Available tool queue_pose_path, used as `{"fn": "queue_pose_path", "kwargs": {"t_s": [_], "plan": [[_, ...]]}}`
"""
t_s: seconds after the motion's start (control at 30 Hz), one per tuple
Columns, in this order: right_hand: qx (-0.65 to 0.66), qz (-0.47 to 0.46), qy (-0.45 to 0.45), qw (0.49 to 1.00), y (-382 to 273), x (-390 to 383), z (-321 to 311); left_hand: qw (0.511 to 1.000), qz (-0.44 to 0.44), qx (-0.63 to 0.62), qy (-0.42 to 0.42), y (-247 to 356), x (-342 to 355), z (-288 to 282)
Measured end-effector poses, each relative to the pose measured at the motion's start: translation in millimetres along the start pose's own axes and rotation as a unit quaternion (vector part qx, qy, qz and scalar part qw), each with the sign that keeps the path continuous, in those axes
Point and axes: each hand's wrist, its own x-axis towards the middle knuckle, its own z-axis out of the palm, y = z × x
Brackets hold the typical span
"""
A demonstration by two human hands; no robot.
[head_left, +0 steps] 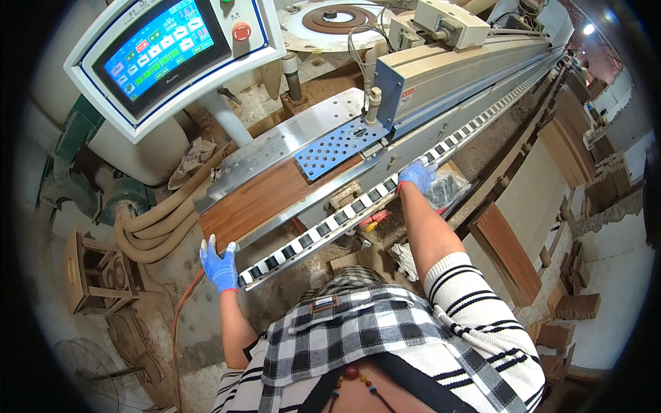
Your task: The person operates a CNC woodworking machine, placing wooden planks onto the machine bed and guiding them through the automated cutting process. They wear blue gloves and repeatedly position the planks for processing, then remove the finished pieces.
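Observation:
A brown wood-grain board (258, 196) lies on the metal bed of a long machine, its far end beneath a blue perforated plate (335, 150). My left hand (220, 268), in a blue glove, grips the board's near left end, with thumb and fingers spread at the edge. My right hand (417, 176), also gloved in blue, rests on the long track of black and white segments (341, 217) running along the machine's front. Its fingers lie outstretched over the track, and no object shows in them.
A control panel with a lit screen (162, 51) and a red button (242, 32) stands at upper left. Thick hoses (148, 237) curl beside a wooden stool (103, 272). Stacked boards (506, 255) lie on the right. A clear plastic bag (446, 189) sits beyond the track.

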Motion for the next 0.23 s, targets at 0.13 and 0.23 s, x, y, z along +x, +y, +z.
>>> {"fn": "queue_pose_path", "kwargs": {"t_s": [0.13,0.23], "plan": [[0.004,-0.004,0.002,1.0,3.9,5.2,5.3,1.0,-0.001,0.005,-0.007,3.6,1.8,-1.9],[0.014,0.011,-0.02,1.0,3.1,5.9,3.3,1.0,-0.005,0.022,-0.019,14.7,0.8,-7.2]]}}
